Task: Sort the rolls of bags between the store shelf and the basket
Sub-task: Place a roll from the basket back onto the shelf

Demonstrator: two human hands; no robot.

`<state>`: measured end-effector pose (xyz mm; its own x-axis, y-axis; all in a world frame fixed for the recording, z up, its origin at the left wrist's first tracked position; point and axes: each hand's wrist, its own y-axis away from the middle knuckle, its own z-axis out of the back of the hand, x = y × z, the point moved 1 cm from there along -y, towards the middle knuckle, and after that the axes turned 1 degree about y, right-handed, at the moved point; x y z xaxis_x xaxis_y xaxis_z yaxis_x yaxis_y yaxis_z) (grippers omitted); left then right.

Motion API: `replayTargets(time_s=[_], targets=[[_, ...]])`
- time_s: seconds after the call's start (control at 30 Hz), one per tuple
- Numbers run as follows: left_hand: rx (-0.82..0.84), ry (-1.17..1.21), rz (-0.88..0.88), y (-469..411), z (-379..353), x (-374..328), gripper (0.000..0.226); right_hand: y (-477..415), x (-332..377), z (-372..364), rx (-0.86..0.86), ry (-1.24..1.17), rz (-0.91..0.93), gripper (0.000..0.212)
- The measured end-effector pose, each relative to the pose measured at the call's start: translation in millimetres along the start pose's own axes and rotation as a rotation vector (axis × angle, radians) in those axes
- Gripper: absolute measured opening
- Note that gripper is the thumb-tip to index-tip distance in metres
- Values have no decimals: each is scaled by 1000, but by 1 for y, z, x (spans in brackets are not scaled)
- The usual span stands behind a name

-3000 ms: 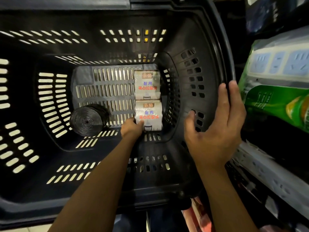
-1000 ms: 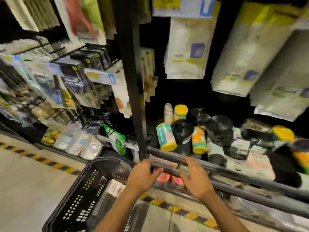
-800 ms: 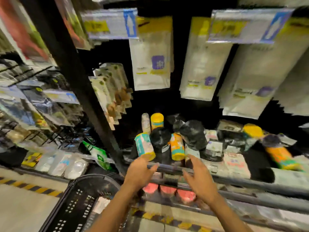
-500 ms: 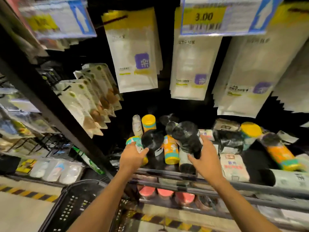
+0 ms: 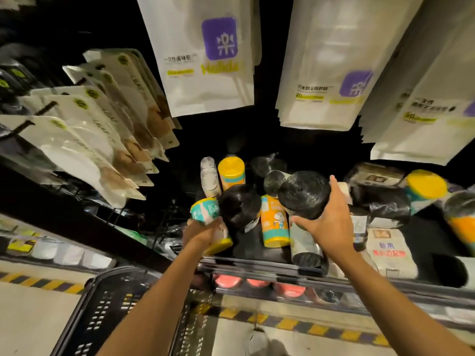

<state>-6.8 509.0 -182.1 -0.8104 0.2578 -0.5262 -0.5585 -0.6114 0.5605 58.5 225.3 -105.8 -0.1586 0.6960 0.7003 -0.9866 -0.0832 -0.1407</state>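
At the store shelf (image 5: 257, 264), both my hands are on rolls of bags. My right hand (image 5: 330, 222) is wrapped round a black roll (image 5: 305, 192), thumb on the near side and fingers over the far side, with one fingertip showing above it. The roll looks raised above the heap of other rolls on the shelf, though I cannot tell whether it touches the dark roll behind it.

My left hand (image 5: 203, 233) is closed on the lower half of a teal-and-yellow roll (image 5: 205, 210), which tilts away from me at the left end of the heap. A second black roll (image 5: 240, 205) lies right against that hand, and whether my fingers also catch it is not clear. An orange-and-teal roll (image 5: 273, 222) stands between my two hands, untouched.

These rolls are thin film wound tight, so I judge them light and firm through the body but slick on the outside. The black ones show a glossy, wrinkled skin that could slide or let a loose layer peel. The safest hold is probably round the middle of the barrel with a full wrap, as the right hand has it, rather than a pinch at one end.

The black slotted basket (image 5: 113, 304) sits low at the left, below the shelf front and well apart from both rolls.
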Motion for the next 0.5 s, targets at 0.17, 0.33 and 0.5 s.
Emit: replayTargets(time_s=[0.17,0.33,0.5], targets=[[5,87,72,-7,-3,2,70,-2,1,0,-31,1,42,111],[-28,147,57,3,4,2,70,-2,10,11,-39,-63,71,93],[-95,192,-19,20,15,2,71,12,16,21,-8,-73,37,96]])
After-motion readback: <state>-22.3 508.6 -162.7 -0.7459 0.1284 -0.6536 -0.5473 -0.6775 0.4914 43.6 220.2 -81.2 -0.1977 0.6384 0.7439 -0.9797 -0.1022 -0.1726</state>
